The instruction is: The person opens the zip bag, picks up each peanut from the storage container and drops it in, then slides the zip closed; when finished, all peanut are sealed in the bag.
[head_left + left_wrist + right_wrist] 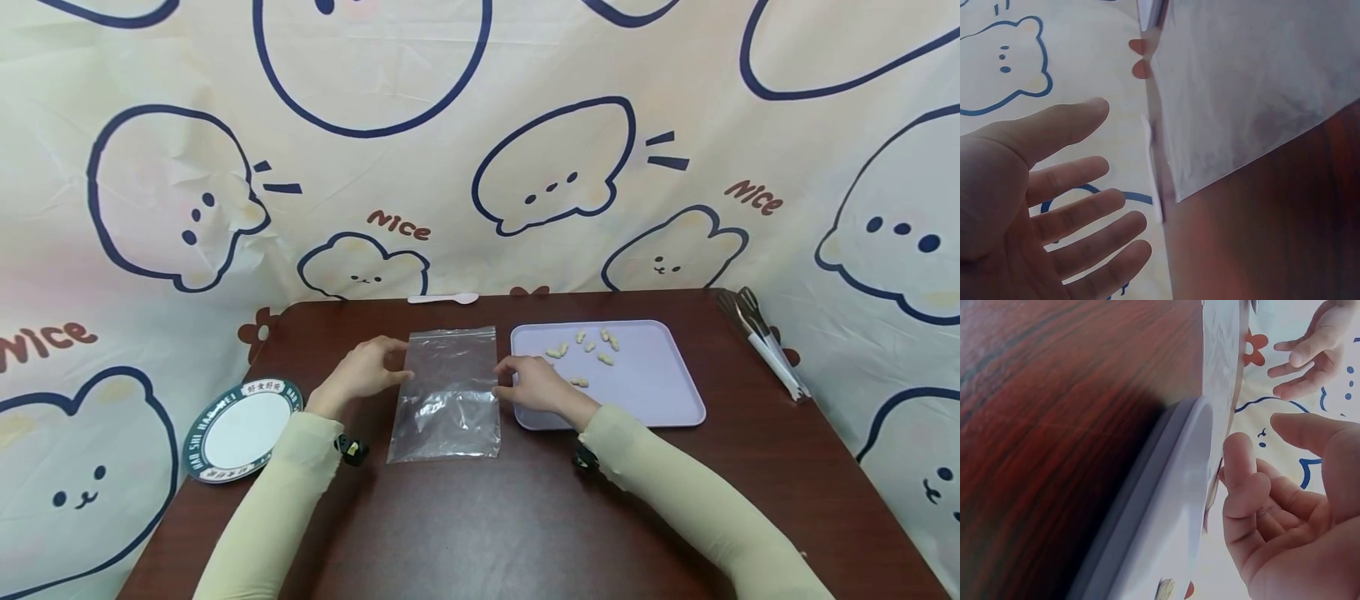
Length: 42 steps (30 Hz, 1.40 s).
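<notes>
Several peanuts [605, 359] lie toward the tray's [652, 392] far edge, none yet in the flat bag [450, 371], which the left hand [360, 373] and right hand [542, 385] flank, fingers relaxed, empty.

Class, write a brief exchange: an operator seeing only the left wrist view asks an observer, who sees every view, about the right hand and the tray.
Operator: Where is the right hand?
Observer: In the head view, its fingertips are at the right edge of the clear bag.
Operator: Is there anything on the tray?
Observer: Yes, several peanuts lie scattered on it.
</notes>
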{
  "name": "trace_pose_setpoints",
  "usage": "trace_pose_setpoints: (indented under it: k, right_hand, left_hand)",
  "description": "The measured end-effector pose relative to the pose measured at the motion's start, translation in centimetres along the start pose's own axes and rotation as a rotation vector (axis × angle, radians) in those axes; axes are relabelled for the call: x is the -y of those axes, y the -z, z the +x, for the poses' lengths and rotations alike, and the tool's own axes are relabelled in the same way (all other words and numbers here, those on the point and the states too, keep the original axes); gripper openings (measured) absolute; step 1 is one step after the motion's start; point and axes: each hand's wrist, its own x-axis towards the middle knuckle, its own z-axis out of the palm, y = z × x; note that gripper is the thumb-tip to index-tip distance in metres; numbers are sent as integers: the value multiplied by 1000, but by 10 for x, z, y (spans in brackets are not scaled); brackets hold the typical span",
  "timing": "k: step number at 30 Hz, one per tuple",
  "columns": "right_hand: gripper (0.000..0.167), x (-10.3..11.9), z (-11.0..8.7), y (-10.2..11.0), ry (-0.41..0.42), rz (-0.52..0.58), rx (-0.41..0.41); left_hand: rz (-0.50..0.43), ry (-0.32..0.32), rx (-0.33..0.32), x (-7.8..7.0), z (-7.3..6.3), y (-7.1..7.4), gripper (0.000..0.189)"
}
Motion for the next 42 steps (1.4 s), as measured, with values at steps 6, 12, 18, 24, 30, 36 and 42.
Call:
trace_pose_setpoints:
  k: [6,12,18,24,30,36,42]
  right_hand:
    - [30,2,2,-3,-21,16,32]
    - [32,3,3,-4,-24,16,65]
    - [34,3,3,-7,-32,28,118]
    - [33,2,3,-8,-24,47,130]
    - [32,3,4,-7,-25,55,145]
    - [30,2,5,-7,-11,70,153]
    - [27,3,5,-8,1,67,136]
  left_hand:
    - [30,-17,23,-1,3,-11,60]
    - [47,-21,38,-3,7,-22,60]
    - [98,-22,67,-4,9,-33,59]
    - [145,-19,75,-7,10,-40,67]
    - [192,-12,81,-11,10,-42,70]
    - [209,-25,75,-9,11,-46,63]
    - [198,-22,58,-10,10,-45,51]
